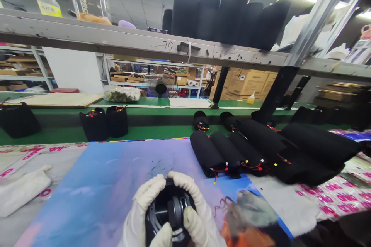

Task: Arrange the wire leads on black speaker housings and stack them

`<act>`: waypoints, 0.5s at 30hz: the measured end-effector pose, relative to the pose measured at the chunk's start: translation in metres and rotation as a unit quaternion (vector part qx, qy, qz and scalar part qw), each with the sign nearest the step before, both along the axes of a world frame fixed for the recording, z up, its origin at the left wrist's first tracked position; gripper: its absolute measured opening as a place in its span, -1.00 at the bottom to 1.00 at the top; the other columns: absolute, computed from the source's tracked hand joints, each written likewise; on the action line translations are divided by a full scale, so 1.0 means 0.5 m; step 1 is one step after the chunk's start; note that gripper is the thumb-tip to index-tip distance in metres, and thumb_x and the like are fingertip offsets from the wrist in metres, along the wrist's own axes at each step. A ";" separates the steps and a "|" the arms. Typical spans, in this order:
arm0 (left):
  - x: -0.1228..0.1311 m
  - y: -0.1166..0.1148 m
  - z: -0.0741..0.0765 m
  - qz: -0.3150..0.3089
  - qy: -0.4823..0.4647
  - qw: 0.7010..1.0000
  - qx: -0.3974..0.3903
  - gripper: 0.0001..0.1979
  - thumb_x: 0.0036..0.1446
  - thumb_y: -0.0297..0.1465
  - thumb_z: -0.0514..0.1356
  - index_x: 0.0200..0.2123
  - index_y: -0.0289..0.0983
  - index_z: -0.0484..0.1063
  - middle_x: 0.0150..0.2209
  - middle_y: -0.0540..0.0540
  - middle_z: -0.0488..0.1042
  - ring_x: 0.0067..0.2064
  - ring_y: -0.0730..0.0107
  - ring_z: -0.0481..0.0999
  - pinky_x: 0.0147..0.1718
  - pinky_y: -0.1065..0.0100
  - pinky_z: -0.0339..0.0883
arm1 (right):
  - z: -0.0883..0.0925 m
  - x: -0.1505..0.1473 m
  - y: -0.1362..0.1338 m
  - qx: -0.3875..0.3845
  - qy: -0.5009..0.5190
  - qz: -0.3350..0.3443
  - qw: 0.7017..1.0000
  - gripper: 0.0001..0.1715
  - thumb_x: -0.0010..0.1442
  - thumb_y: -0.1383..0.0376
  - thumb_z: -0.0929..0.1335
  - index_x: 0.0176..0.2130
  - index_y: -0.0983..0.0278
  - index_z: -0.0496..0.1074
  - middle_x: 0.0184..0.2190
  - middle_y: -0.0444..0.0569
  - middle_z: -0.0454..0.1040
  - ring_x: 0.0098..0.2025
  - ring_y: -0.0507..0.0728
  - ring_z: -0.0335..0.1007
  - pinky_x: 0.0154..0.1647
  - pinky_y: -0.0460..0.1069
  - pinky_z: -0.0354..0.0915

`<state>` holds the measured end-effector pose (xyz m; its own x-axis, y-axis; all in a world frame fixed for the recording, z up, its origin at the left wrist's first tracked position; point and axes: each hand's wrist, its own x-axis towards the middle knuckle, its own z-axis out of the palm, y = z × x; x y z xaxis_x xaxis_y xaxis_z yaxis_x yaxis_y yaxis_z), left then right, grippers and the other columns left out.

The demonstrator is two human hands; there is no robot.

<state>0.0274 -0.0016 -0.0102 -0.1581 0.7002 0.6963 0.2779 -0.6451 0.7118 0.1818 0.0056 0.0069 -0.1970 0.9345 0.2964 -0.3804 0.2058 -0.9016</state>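
blue sheet (110, 177): we see it spread over the bench, under our hands.
black tubes (261, 150): a row lies at the sheet's right edge, with red wires at the ends.
upright pair (104, 123): two more tubes stand beyond the sheet's far edge.
round black part (169, 210): we hold it over the sheet's near middle.
left hand (142, 216): gloved white, curled round the part's left rim.
right hand (197, 212): gloved white, wrapped over its top and right rim.

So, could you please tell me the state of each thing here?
Left white-gloved hand: closed on round black plastic part.
Right white-gloved hand: closed on the same part.
Black fabric cylinders with red wires: lying side by side.
Two black cylinders on green belt: upright.
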 end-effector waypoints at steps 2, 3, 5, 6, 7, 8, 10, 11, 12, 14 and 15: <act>-0.006 0.008 -0.015 -0.026 -0.002 1.000 0.007 -0.63 0.33 -0.14 0.19 0.18 0.07 0.48 0.16 0.11 0.56 0.22 0.43 0.48 0.21 0.53 0.29 | -0.002 0.002 0.004 -0.001 0.016 0.006 1.000 -0.36 0.19 -0.19 0.43 0.18 -0.09 0.48 0.23 -0.12 0.50 0.31 0.25 0.37 0.37 0.10 0.23; -0.008 0.008 -0.020 -0.036 -0.018 0.999 -0.015 -0.63 0.33 -0.13 0.18 0.16 0.04 0.51 0.15 0.09 0.57 0.21 0.39 0.50 0.21 0.49 0.32 | -0.003 0.003 0.007 0.008 0.006 -0.006 1.000 -0.38 0.20 -0.20 0.42 0.17 -0.07 0.50 0.20 -0.10 0.53 0.29 0.25 0.40 0.36 0.10 0.24; -0.007 0.003 -0.019 -0.047 -0.097 0.989 -0.099 -0.62 0.31 -0.12 0.19 0.16 0.01 0.51 0.14 0.04 0.58 0.21 0.29 0.52 0.23 0.36 0.35 | -0.003 0.004 0.012 0.028 -0.035 -0.046 0.998 -0.44 0.24 -0.19 0.39 0.08 0.01 0.58 0.15 -0.05 0.57 0.25 0.25 0.43 0.33 0.08 0.29; -0.004 -0.002 -0.015 -0.053 -0.153 0.975 -0.151 -0.59 0.29 -0.12 0.22 0.17 0.00 0.50 0.16 0.02 0.57 0.22 0.25 0.52 0.26 0.29 0.33 | -0.003 0.003 0.013 0.032 -0.045 -0.059 0.997 -0.45 0.25 -0.18 0.38 0.06 0.04 0.59 0.14 -0.03 0.57 0.24 0.25 0.44 0.31 0.08 0.30; 0.000 -0.007 -0.008 -0.062 -0.206 0.957 -0.197 -0.57 0.27 -0.11 0.23 0.18 -0.02 0.49 0.17 0.00 0.56 0.23 0.20 0.50 0.29 0.21 0.30 | -0.003 0.001 0.014 0.029 -0.043 -0.066 0.996 -0.42 0.25 -0.19 0.38 0.08 0.06 0.59 0.15 -0.01 0.56 0.24 0.26 0.44 0.31 0.09 0.31; 0.005 -0.012 -0.001 -0.074 -0.245 0.939 -0.231 -0.56 0.27 -0.08 0.23 0.17 -0.04 0.50 0.18 -0.02 0.55 0.24 0.17 0.50 0.31 0.16 0.27 | -0.003 -0.001 0.015 0.024 -0.035 -0.066 0.997 -0.40 0.24 -0.19 0.39 0.10 0.06 0.57 0.15 0.00 0.56 0.23 0.27 0.44 0.31 0.11 0.32; 0.012 -0.015 0.016 -0.087 -0.282 0.917 -0.268 -0.55 0.26 0.01 0.19 0.06 -0.08 0.59 0.16 -0.06 0.57 0.25 0.13 0.49 0.33 0.15 0.24 | -0.003 -0.006 0.015 0.014 -0.014 -0.055 0.998 -0.40 0.22 -0.18 0.41 0.11 0.05 0.56 0.13 0.00 0.57 0.20 0.28 0.47 0.28 0.12 0.35; 0.012 -0.012 0.023 -0.085 -0.285 0.915 -0.273 -0.53 0.25 0.05 0.17 -0.01 -0.11 0.63 0.15 -0.07 0.58 0.25 0.11 0.49 0.33 0.15 0.24 | -0.005 -0.007 0.017 0.018 -0.013 -0.054 0.998 -0.43 0.23 -0.17 0.41 0.09 0.04 0.57 0.11 -0.01 0.58 0.18 0.27 0.49 0.27 0.10 0.36; 0.011 -0.008 0.030 -0.080 -0.280 0.917 -0.273 -0.51 0.23 0.08 0.18 -0.04 -0.11 0.64 0.13 -0.08 0.59 0.24 0.09 0.50 0.32 0.15 0.25 | -0.007 -0.008 0.019 0.030 -0.019 -0.054 0.998 -0.48 0.25 -0.15 0.40 0.06 0.04 0.59 0.09 -0.02 0.58 0.16 0.25 0.50 0.25 0.08 0.37; -0.001 0.006 0.039 -0.071 -0.258 0.928 -0.258 -0.49 0.13 0.07 0.28 0.01 -0.11 0.61 0.06 -0.09 0.63 0.17 0.08 0.56 0.26 0.18 0.34 | -0.015 -0.004 0.029 0.064 -0.040 -0.053 0.996 -0.52 0.29 -0.14 0.37 0.03 0.03 0.60 0.05 -0.04 0.59 0.14 0.22 0.51 0.24 0.05 0.38; -0.010 0.014 0.042 -0.068 -0.247 0.934 -0.248 -0.44 0.11 0.06 0.31 0.08 -0.11 0.56 0.02 -0.10 0.65 0.10 0.08 0.62 0.19 0.18 0.43 | -0.022 -0.001 0.036 0.076 -0.047 -0.050 0.995 -0.51 0.31 -0.15 0.34 0.04 0.03 0.59 0.05 -0.04 0.59 0.14 0.22 0.51 0.23 0.06 0.38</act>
